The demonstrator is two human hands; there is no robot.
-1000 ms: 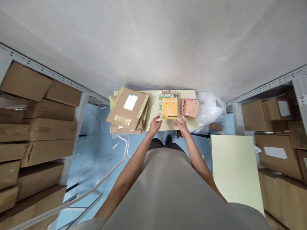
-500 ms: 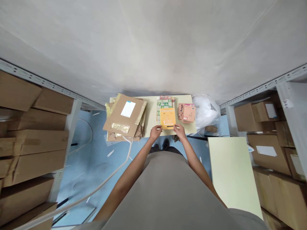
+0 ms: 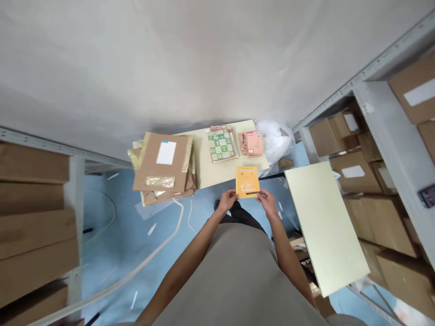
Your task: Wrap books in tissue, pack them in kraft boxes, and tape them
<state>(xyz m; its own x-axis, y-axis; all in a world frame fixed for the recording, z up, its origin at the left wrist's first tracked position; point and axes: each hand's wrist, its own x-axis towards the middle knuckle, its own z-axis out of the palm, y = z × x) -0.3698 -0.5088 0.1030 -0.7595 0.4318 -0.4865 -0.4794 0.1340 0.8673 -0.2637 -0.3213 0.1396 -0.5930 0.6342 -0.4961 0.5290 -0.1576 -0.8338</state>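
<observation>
My left hand pinches the lower left corner of a thin yellow book. The lower right corner is held by my right hand, fingers closed on the edge. The yellow book is off the table, over the gap between its front edge and my body. Beyond it, a pile of books with a green-and-white checked cover on top lies on the pale table. A small pile of pink booklets sits to its right.
Flattened cardboard is stacked at the table's left, with a white hose below. A white plastic bag stands at the right end. A second pale tabletop is at my right. Shelves of cartons flank both sides.
My hands have drawn the yellow book off the checked pile toward me and clear of the table. My view has turned to the right.
</observation>
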